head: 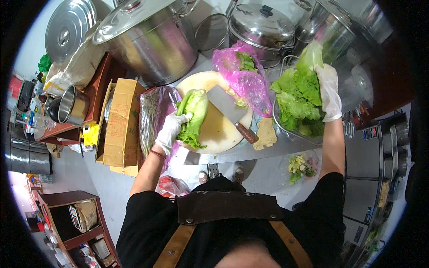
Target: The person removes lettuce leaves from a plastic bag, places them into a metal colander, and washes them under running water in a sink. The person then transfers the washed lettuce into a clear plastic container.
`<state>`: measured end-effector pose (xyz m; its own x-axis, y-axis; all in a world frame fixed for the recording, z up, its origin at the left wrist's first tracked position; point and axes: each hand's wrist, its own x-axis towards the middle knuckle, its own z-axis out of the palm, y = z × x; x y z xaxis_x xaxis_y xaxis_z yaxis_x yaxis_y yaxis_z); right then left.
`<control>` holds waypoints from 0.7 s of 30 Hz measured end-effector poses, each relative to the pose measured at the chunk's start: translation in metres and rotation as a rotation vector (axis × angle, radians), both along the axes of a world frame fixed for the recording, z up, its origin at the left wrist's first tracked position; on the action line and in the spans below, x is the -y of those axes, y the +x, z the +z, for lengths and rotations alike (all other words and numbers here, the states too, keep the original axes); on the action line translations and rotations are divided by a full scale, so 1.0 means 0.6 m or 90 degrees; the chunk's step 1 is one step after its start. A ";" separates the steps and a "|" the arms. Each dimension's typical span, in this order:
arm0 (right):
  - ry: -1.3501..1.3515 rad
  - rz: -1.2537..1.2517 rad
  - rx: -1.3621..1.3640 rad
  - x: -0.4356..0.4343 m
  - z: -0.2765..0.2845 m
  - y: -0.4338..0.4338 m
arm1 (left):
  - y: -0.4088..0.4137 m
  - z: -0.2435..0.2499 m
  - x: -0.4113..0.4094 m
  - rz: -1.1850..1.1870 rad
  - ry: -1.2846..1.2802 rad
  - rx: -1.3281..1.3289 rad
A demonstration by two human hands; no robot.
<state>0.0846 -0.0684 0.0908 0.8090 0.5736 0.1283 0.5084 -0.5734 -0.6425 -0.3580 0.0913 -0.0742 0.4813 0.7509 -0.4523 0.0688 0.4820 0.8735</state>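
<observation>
My left hand (pixel 172 130), in a white glove, grips a head of leafy lettuce (pixel 195 117) over the left part of a round cutting board (pixel 218 130). A cleaver (pixel 228 104) with a wooden handle lies on the board, its handle past the right edge. My right hand (pixel 328 90), gloved too, holds a lettuce leaf (pixel 311 57) above a metal basket (pixel 275 115) heaped with lettuce leaves (pixel 295 100). Between board and basket rests a pink plastic bag (pixel 239 75) with greens in it.
A large steel pot (pixel 154 43) and a lidded pot (pixel 263 30) stand at the back. Left of the board are a plastic-wrapped bundle (pixel 157 114) and a cardboard box (pixel 122 122). A tan cloth (pixel 265 134) lies by the cleaver handle. Below the counter edge sits a bag of vegetable scraps (pixel 300 167).
</observation>
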 end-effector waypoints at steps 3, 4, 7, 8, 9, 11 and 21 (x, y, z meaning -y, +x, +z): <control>-0.134 -0.144 0.419 0.023 -0.021 -0.030 | 0.025 0.036 -0.003 0.038 0.028 0.022; -0.037 -0.084 0.385 0.014 -0.011 -0.087 | 0.030 0.041 -0.008 0.048 0.044 0.015; 0.372 0.310 -0.027 -0.013 -0.082 -0.223 | 0.066 0.076 0.005 0.073 0.055 0.045; 0.167 0.334 0.161 -0.020 -0.140 -0.243 | 0.083 0.077 0.009 0.062 0.054 0.048; 0.033 0.394 0.147 -0.038 -0.185 -0.276 | 0.087 0.076 0.010 0.064 0.058 0.044; -0.120 0.466 0.163 -0.074 -0.286 -0.309 | 0.092 0.077 0.015 0.065 0.066 0.043; -0.262 0.263 0.161 -0.216 -0.380 -0.313 | -0.029 0.030 0.062 0.155 0.029 -0.052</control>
<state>-0.1032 0.0614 -0.1370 0.4838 0.8751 -0.0110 0.8477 -0.4717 -0.2428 -0.3751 0.0543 -0.0565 0.2465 0.8609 -0.4450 0.0273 0.4528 0.8912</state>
